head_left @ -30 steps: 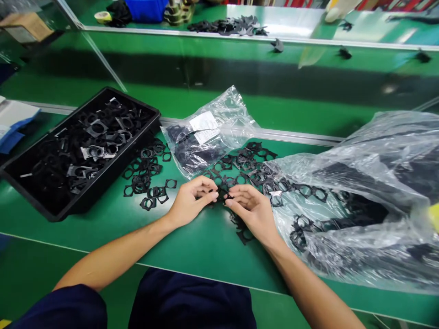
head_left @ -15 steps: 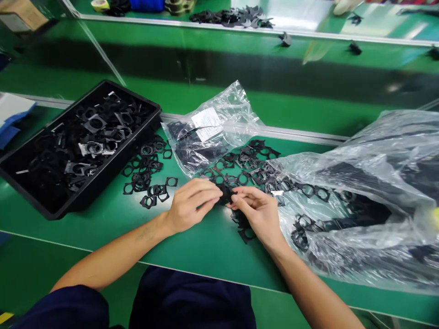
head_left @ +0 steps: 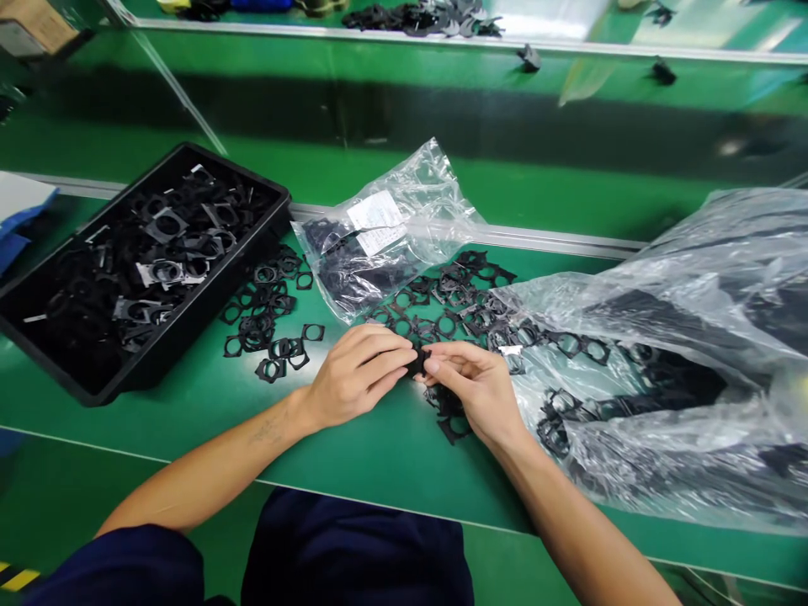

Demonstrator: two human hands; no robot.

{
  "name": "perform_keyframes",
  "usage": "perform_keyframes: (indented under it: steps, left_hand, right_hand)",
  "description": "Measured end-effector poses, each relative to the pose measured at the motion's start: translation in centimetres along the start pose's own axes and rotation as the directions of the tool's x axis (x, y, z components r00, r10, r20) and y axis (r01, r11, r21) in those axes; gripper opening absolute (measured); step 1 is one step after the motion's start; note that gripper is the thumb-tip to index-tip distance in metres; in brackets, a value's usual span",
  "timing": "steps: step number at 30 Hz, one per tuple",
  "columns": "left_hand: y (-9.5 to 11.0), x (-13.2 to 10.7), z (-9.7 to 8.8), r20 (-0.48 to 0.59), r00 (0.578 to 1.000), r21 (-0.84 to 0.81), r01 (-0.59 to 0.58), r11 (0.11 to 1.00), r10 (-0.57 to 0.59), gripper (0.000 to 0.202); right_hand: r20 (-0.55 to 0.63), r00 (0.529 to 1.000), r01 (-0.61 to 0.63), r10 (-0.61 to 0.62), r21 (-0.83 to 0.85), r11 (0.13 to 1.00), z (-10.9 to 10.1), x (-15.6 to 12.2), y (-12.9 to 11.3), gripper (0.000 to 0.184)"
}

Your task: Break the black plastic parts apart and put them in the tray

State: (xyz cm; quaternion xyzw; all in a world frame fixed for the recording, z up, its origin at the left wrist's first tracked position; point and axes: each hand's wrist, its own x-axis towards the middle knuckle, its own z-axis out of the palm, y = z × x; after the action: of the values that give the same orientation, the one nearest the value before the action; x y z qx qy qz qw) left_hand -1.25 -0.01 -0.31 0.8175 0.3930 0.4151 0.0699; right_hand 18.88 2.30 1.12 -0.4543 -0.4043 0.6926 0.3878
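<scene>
A green bench [head_left: 366, 471] is seen, with dark pieces [head_left: 422, 17] heaped on a metal-edged shelf [head_left: 543, 21] behind it. Near the middle of the bench, a small black part [head_left: 419, 362] is held between the two hands: it is pinched from one side by the left hand [head_left: 347, 379] and from the other by the right hand [head_left: 486, 387], the fingers [head_left: 384, 348] of both being closed on it. Its shape is mostly hidden by them. Black frames [head_left: 458, 288] are strewn beyond and beside the hands, and others are jumbled in a black tray [head_left: 189, 338] at the left. A labelled bag [head_left: 395, 231] is laid beyond the hands; a larger bag [head_left: 682, 261] is spread at the right.
</scene>
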Motion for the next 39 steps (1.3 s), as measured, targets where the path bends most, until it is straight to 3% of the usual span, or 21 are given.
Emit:
perform_keyframes:
  steps: [11,16,20,25,27,31,35,39]
  left_hand:
    - [0.1,-0.4,0.2,0.007,1.0,-0.047,0.025,0.999,-0.025,0.033]
    - [0.3,-0.5,0.3,0.0,1.0,-0.03,-0.026,0.999,0.026,0.035]
    - [0.4,-0.2,0.2,-0.039,0.983,-0.186,0.168,0.968,-0.179,0.025]
    - [0.2,0.1,0.1,0.05,0.899,-0.42,0.415,0.807,-0.436,0.004]
    - [0.2,0.1,0.0,0.06,0.888,-0.451,0.431,0.781,-0.456,0.004]
    - [0.6,0.2,0.0,-0.014,0.931,-0.404,0.329,0.853,-0.366,0.004]
    - [1.0,0.1,0.0,-0.076,0.956,-0.316,0.246,0.916,-0.283,0.005]
    - [1.0,0.0,0.0,-0.047,0.947,-0.353,0.283,0.892,-0.318,0.009]
  right_hand:
    - [0.009,1.0,0.007,-0.007,-0.049,0.999,0.1,-0.2,-0.2,0.031]
    - [-0.016,0.988,0.142,-0.151,-0.244,0.959,0.3,-0.7,0.0,0.028]
    - [0.011,0.949,0.3,-0.316,-0.349,0.888,0.4,-0.9,0.2,0.016]
    - [0.062,0.89,0.429,-0.452,-0.451,0.782,0.4,-1.1,0.1,0.003]
    - [0.078,0.875,0.453,-0.477,-0.48,0.751,0.4,-1.1,0.0,0.004]
    - [0.091,0.858,0.477,-0.505,-0.507,0.718,0.4,-1.1,0.1,0.007]
    - [0.027,0.891,0.417,-0.454,-0.446,0.792,0.5,-1.2,0.3,0.005]
    - [-0.008,0.982,0.181,-0.187,-0.218,0.959,0.3,-0.9,-0.1,0.014]
